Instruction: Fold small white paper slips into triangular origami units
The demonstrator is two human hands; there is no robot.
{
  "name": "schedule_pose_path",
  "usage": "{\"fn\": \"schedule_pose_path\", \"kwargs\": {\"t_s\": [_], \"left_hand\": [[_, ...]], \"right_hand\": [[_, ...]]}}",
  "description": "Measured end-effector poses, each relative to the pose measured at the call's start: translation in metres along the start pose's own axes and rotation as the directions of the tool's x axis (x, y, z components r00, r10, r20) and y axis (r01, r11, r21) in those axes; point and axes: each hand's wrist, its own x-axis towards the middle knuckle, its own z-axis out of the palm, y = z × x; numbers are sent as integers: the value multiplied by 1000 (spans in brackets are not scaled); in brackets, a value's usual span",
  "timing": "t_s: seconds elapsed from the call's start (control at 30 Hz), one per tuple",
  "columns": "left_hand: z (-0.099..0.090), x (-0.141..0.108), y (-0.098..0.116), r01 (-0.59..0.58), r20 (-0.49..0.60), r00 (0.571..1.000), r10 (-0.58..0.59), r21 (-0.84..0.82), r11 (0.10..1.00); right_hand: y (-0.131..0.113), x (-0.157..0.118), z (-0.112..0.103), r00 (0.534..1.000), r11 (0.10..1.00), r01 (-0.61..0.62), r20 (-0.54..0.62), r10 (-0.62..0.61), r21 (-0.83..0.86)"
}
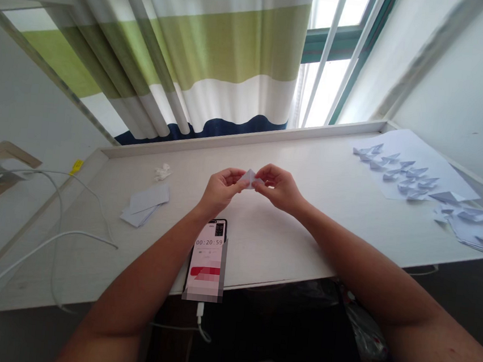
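A small folded piece of white paper (249, 178) is pinched between both hands above the middle of the white table (305, 232). My left hand (220, 189) grips its left side with thumb and fingers. My right hand (278, 186) grips its right side. Both hands hover a little above the tabletop.
A phone (207, 257) showing a timer lies at the near edge, a charging cable plugged in. A small stack of paper slips (145, 205) and a crumpled scrap (162, 172) lie left. Several folded paper pieces (400, 170) rest on white sheets at the right. White cables (47, 242) run at left.
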Motion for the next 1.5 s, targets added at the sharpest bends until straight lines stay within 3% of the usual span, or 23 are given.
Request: {"fn": "schedule_pose_path", "kwargs": {"t_s": [0.33,0.63,0.8,0.97,1.13,1.2,1.37,1.5], "left_hand": [[-1,0,3,33,44,998,-38,95,995],[-9,3,3,67,10,998,-67,-30,997],[-11,2,4,78,72,995,-76,-33,996],[-9,1,3,-12,118,993,13,-4,1000],[-5,-1,3,-160,142,981,134,189,969],[-4,-1,3,-168,104,984,147,229,959],[-7,1,2,-158,83,986,148,132,979],[-7,0,5,-194,115,978,172,212,958]], "right_hand": [[4,-4,1,993,990,96,82,-88,-107],[1,-2,-9,970,958,210,166,-179,-194],[0,-2,-12,962,952,233,192,-195,-199],[-1,-1,-12,967,954,224,166,-192,-199],[-3,-1,-12,982,954,177,113,-154,-241],[-3,-1,-12,983,956,171,102,-151,-237],[-2,0,-13,987,962,154,71,-141,-225],[-3,-1,-12,992,963,126,52,-117,-236]]}}
